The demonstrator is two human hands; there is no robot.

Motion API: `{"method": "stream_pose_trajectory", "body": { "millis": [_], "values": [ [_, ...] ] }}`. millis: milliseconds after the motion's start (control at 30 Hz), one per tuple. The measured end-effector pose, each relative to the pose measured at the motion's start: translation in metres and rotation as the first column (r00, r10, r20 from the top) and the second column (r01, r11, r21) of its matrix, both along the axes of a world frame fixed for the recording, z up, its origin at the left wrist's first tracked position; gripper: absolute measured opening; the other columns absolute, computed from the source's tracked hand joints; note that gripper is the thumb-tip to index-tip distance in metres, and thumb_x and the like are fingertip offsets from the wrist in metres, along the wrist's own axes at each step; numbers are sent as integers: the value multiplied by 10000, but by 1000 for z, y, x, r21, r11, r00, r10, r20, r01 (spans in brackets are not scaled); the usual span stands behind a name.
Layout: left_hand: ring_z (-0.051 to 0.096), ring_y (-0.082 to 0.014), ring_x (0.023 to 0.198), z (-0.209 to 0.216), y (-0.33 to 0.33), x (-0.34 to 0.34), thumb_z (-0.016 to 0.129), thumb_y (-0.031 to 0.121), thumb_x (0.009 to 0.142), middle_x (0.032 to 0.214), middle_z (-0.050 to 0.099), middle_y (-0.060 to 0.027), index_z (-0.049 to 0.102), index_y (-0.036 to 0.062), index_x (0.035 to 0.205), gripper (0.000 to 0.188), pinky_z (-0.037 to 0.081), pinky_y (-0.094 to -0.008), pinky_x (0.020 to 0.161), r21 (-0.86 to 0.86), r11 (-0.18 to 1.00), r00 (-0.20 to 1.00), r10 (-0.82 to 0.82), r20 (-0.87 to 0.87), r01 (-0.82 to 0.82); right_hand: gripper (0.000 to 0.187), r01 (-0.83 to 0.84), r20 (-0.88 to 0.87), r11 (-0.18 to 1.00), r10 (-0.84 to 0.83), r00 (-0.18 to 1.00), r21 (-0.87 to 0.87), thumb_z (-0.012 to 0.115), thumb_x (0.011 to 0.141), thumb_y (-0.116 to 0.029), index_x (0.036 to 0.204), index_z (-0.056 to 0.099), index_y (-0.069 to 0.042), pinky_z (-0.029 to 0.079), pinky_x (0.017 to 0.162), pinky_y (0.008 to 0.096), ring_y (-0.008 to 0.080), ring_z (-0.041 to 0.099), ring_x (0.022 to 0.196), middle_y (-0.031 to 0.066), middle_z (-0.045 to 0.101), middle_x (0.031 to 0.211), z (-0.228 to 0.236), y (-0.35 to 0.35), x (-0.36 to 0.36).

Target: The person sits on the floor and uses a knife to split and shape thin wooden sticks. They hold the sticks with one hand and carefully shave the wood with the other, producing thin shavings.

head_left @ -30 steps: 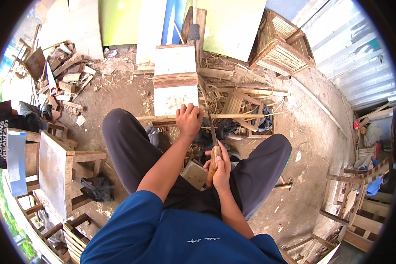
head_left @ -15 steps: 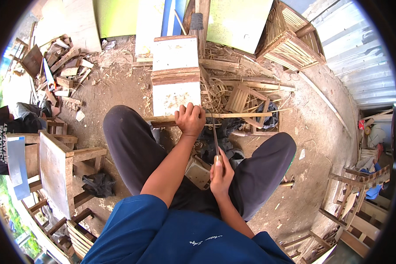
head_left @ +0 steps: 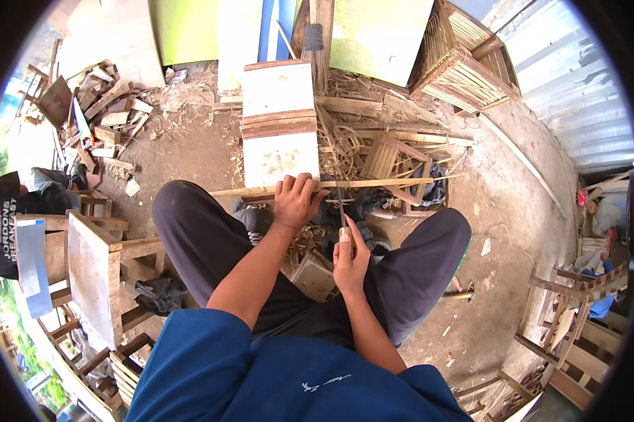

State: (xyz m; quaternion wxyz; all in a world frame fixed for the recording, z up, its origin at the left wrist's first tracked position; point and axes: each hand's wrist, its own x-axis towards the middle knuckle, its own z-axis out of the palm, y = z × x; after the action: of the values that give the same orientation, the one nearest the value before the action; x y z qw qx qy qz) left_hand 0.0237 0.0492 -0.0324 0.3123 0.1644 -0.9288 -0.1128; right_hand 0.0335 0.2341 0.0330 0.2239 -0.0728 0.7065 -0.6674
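Note:
A long, thin pale strip of bamboo or wood (head_left: 387,183) lies crosswise in front of me, at the near edge of a white-topped wooden bench (head_left: 282,159). My left hand (head_left: 297,202) is closed over the strip beside that edge. Below and to its right, my right hand (head_left: 351,261) grips the pale handle of a knife (head_left: 341,205), thumb along the handle. The dark, narrow blade points away from me and meets the strip just right of my left hand. Whether its edge has entered the strip cannot be made out.
Wood shavings and a small slatted wooden frame (head_left: 382,160) lie right of the bench. A scrap-wood pile (head_left: 109,112) sits far left. Wooden furniture (head_left: 95,271) stands at left, with a person in dark clothing (head_left: 11,218) beyond. A slatted crate (head_left: 465,77) leans at the back right.
My left hand has shifted slightly left and nearer to me along the strip. My right hand has moved a little forward with the knife. My left knee has swung outward, and more strip shows at left.

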Motion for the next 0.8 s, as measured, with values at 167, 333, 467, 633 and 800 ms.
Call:
{"method": "stream_pose_trajectory", "body": {
  "millis": [167, 333, 467, 633, 800],
  "values": [
    [569, -245, 874, -2, 2, 5, 821, 388, 807, 1004, 630, 22, 679, 182, 964, 296, 450, -393, 770, 28, 1000, 999, -7, 47, 5, 433, 11, 121, 999, -5, 993, -44, 461, 1096, -191, 1486, 514, -10, 361, 485, 206, 40, 431, 550, -2, 504, 693, 4, 5, 4],
    [573, -241, 869, 0, 13, 12, 837, 393, 788, 1002, 633, 36, 675, 185, 917, 293, 453, -387, 761, 26, 1000, 1000, -9, -1, 9, 423, 31, 149, 998, -22, 989, -61, 460, 1100, -193, 1481, 522, -18, 357, 478, 203, 43, 425, 541, -5, 504, 697, 6, 17, 14],
    [569, -237, 854, -1, 9, 3, 847, 404, 777, 981, 628, 37, 676, 189, 898, 300, 439, -378, 737, 36, 999, 999, 25, -47, -23, 418, 45, 80, 994, -36, 996, -101, 477, 1091, -182, 1468, 535, -10, 349, 471, 205, 39, 423, 546, -17, 493, 693, -4, 3, 2],
    [558, -234, 823, -3, 4, -7, 836, 385, 801, 942, 624, 28, 665, 182, 880, 276, 425, -377, 731, -28, 998, 993, 53, -105, -56, 425, 30, 117, 997, -21, 993, -75, 476, 1092, -190, 1470, 529, -1, 365, 484, 205, 42, 435, 570, -9, 510, 742, 3, 3, 3],
    [558, -239, 811, -3, 9, -9, 819, 333, 823, 934, 626, 23, 655, 181, 872, 229, 410, -377, 721, -4, 996, 991, 93, -97, -94, 430, 58, 187, 997, -67, 980, 50, 511, 1057, -150, 1449, 550, 21, 369, 535, 217, 32, 435, 613, -38, 519, 776, 16, 22, 17]
  ]
}}
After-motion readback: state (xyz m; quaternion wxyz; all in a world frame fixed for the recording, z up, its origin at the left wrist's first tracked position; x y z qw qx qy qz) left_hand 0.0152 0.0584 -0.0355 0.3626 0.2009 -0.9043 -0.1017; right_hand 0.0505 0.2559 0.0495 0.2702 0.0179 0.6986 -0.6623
